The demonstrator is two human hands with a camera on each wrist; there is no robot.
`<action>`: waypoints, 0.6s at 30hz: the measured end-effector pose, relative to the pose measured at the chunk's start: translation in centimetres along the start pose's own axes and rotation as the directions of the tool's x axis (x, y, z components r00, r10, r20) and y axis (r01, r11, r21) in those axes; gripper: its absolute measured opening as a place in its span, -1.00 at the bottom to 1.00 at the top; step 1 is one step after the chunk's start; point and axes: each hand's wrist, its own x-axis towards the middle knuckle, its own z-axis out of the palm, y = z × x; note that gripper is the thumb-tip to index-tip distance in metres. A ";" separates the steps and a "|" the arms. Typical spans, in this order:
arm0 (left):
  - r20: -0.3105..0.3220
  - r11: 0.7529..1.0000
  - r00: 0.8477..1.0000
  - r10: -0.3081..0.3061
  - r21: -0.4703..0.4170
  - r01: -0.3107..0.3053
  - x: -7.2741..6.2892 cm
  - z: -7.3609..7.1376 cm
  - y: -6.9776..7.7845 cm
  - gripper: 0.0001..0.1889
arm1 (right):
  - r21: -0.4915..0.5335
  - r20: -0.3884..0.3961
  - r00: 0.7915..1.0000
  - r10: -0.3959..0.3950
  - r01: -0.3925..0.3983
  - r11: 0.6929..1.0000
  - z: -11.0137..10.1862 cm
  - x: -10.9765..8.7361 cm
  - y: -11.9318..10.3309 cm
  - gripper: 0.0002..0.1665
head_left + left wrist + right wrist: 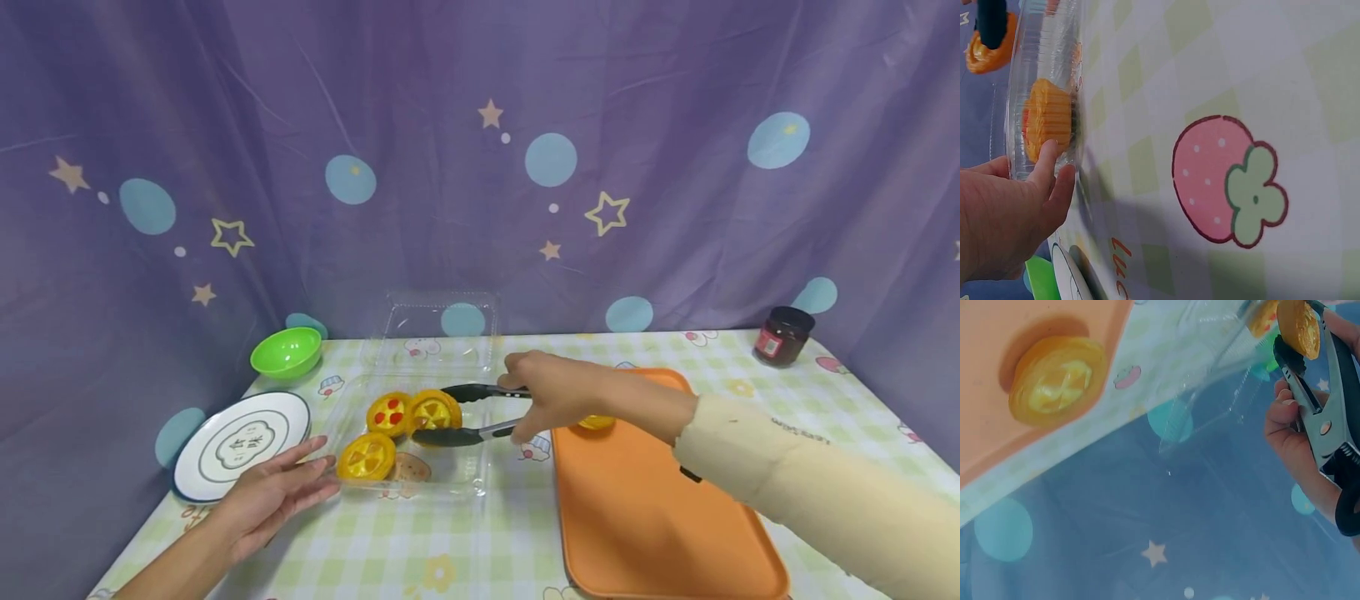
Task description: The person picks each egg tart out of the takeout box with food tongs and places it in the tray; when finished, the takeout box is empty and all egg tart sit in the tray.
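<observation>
My right hand grips black-and-silver kitchen tongs. Between the tong tips is a yellow tart with chunky topping, held above the clear plastic box. Inside the box are a tart with red pieces and another yellow-topped tart. At the box's left end, my left hand has its fingers extended, fingertips right at the wall. In the left wrist view, the index finger lies along the outside of the box, beside a fluted tart.
An orange tray lies at the right, with one tart on it, partly behind my right arm. White plates and a green bowl stand left. The box's clear lid stands raised behind; a dark jar sits far right.
</observation>
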 end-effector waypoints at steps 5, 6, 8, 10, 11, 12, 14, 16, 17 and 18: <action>-0.006 1.000 1.000 0.004 0.006 -0.004 0.0 0.0 0.0 -0.21 | 0.000 -0.067 0.998 -0.017 0.017 1.000 -1.3 -1.3 0.3 -0.25; -0.007 1.000 1.000 0.005 0.007 -0.005 0.0 0.0 -0.1 -0.21 | 0.004 -0.079 0.997 -0.014 0.014 1.000 -1.6 -1.6 0.4 -0.25; -0.005 1.000 1.000 0.008 0.008 -0.008 0.0 0.1 -0.1 -0.22 | 0.018 -0.099 0.995 0.002 -0.001 1.000 -2.0 -2.3 0.7 -0.25; -0.004 1.000 1.000 0.012 0.010 -0.011 0.0 0.1 -0.1 -0.22 | 0.032 -0.118 0.993 0.019 -0.015 0.999 -2.4 -3.0 1.1 -0.24; -0.004 1.000 1.000 0.014 0.011 -0.014 0.0 0.1 -0.1 -0.22 | 0.038 -0.125 0.992 0.031 -0.026 0.999 -2.6 -3.4 1.3 -0.22; -0.003 1.000 1.000 0.017 0.012 -0.017 0.0 0.1 -0.1 -0.23 | 0.036 -0.131 0.991 0.041 -0.037 0.999 -2.7 -3.8 1.5 -0.22; -0.002 1.000 1.000 0.018 0.013 -0.018 -0.1 0.1 -0.1 -0.23 | 0.027 -0.140 0.988 0.064 -0.061 0.998 -2.9 -4.5 2.0 -0.22; -0.005 1.000 1.000 0.019 0.011 -0.019 -0.1 0.1 0.0 -0.23 | 0.014 -0.151 0.984 0.099 -0.098 0.995 -3.1 -5.3 2.4 -0.20; -0.007 1.000 1.000 0.018 0.009 -0.018 -0.1 0.1 0.0 -0.23 | 0.013 -0.155 0.981 0.120 -0.119 0.993 -3.1 -5.8 2.6 -0.19; -0.001 1.000 1.000 0.021 0.008 -0.021 -0.1 0.0 0.0 -0.23 | 0.014 -0.164 0.978 0.132 -0.132 0.991 -3.2 -6.2 2.9 -0.19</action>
